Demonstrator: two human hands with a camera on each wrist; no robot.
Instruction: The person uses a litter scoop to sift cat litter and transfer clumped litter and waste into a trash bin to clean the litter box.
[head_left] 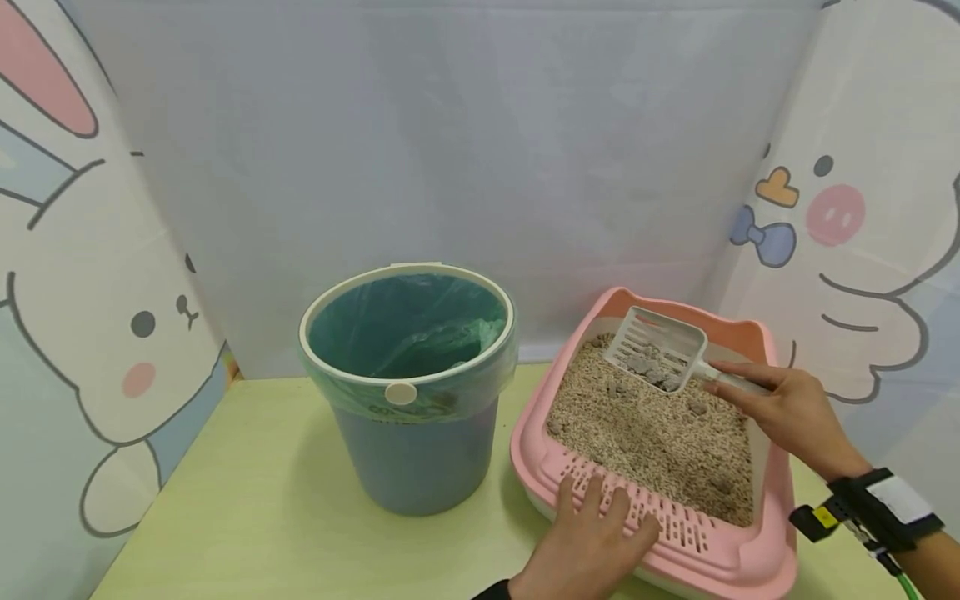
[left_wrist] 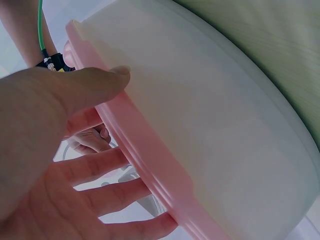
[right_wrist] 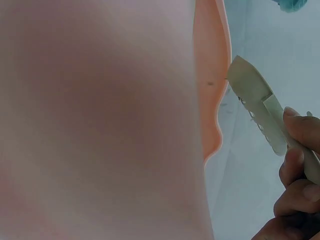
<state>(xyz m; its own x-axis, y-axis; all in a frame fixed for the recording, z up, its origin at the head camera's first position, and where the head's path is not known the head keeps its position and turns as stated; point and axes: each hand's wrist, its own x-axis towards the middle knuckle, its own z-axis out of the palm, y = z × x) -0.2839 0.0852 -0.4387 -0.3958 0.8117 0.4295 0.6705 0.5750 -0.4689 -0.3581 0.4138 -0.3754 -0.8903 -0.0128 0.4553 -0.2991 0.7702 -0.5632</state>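
Note:
A pink-rimmed cat litter box (head_left: 531, 442) stands at the right, filled with brown granular litter (head_left: 652, 442). My right hand (head_left: 795, 412) grips the handle of a white slotted litter scoop (head_left: 693, 342) above the litter. Grey clumps (head_left: 648, 367) lie in the scoop. In the right wrist view the scoop (right_wrist: 250, 82) is seen side-on, with fingers curled round its handle. My left hand (head_left: 588, 542) holds the box's front edge, its spread fingers over the perforated ledge. The left wrist view shows the thumb (left_wrist: 107, 82) against the outside, just under the pink rim (left_wrist: 145, 140).
Left of the litter box stands a blue-grey bin (head_left: 420, 458) lined with a green bag (head_left: 367, 333) under a white ring. Both stand on a pale yellow-green table (head_left: 247, 492). A white cloth (head_left: 450, 142) hangs behind, with cartoon-printed panels (head_left: 97, 292) at the sides.

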